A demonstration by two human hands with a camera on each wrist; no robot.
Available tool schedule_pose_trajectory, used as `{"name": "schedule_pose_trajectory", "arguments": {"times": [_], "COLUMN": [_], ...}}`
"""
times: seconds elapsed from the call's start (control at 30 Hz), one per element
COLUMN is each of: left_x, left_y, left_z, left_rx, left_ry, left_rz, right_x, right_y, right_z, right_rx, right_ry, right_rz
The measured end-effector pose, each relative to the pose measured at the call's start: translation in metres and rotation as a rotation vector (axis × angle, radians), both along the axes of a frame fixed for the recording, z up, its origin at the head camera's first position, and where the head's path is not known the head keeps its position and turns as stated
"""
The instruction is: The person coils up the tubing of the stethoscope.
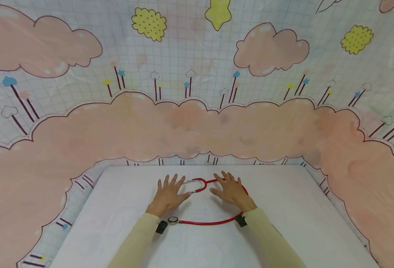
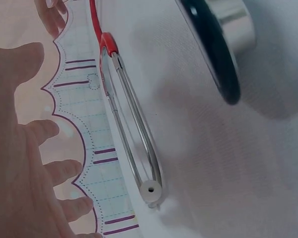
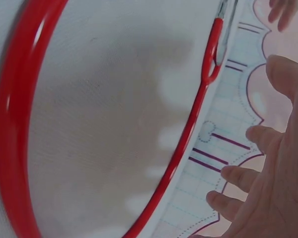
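Observation:
A red stethoscope [image 1: 206, 223] lies on the white table, its tube curving round on the right. Its metal ear tubes [image 2: 134, 114] are at the far side, and the round chest piece [image 1: 173, 220] lies nearer, by the left wrist. My left hand [image 1: 168, 194] hovers with fingers spread beside the ear tubes, holding nothing. My right hand [image 1: 231, 190], fingers also spread, is over the far right stretch of the tube and hides part of it. In the right wrist view that hand [image 3: 273, 173] stands apart from the red tube [image 3: 188, 124].
The white tabletop [image 1: 116, 208] extends around the stethoscope, with its far edge just beyond the hands. Behind and beside it hangs a cloth [image 1: 197, 130] printed with clouds and stars. A small black device [image 1: 161, 227] sits under the left wrist, another [image 1: 241, 220] under the right.

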State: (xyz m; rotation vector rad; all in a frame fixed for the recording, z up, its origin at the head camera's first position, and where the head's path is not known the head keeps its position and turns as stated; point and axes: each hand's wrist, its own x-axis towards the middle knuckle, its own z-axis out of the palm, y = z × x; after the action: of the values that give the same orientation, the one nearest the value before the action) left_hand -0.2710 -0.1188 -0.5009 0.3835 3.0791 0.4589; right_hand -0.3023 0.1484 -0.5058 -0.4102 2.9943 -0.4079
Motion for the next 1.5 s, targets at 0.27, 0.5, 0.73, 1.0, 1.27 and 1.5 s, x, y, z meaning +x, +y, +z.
{"name": "schedule_pose_trajectory", "arguments": {"times": [0.27, 0.5, 0.73, 1.0, 1.27, 1.5], "left_x": [-0.011, -0.019, -0.028, -0.033, -0.031, -0.029], "left_y": [-0.001, -0.001, -0.002, -0.004, -0.004, -0.003], "left_z": [-0.005, -0.010, -0.023, -0.030, -0.028, -0.028], "left_rx": [0.039, 0.093, 0.122, 0.134, 0.130, 0.139], "left_ry": [-0.056, -0.058, -0.040, -0.055, -0.053, -0.068], "left_rz": [0.015, 0.031, 0.052, 0.058, 0.050, 0.045], "right_x": [-0.008, -0.015, -0.020, -0.024, -0.030, -0.029], "right_y": [-0.003, -0.005, -0.008, -0.008, -0.009, -0.006], "right_z": [-0.005, -0.009, -0.013, -0.018, -0.023, -0.023], "right_rx": [-0.001, 0.003, 0.018, 0.029, 0.045, 0.023], "right_ry": [-0.045, -0.051, -0.047, -0.038, 0.008, 0.080], "right_rz": [-0.026, -0.025, -0.043, -0.050, -0.056, -0.013]}}
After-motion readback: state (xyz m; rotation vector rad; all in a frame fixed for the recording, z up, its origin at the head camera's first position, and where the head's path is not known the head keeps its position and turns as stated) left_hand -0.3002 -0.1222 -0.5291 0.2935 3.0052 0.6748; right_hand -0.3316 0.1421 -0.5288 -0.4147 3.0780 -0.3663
